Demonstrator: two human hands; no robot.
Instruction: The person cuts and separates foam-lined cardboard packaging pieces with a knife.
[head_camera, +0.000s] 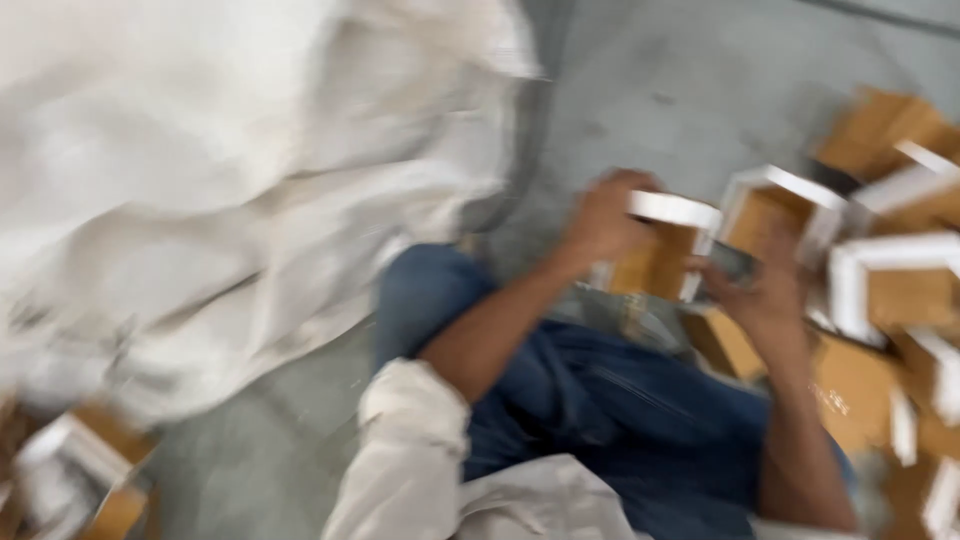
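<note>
Both our hands grip one small brown-and-white box (660, 250): left hand (600, 220) fingers wrap its top, right hand (765, 290) clasps its side; similar boxes (890, 280) crowd rightward.

Pretty blurry, but I count two hands, one white sack (230, 170), and roughly ten brown-and-white boxes (890, 285); exact box count's hard to tell.

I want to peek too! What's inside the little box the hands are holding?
The small brown box with a white rim sits between the left hand and right hand. Only blurry brown sides show; its inside faces away, so any contents are hidden.
</note>
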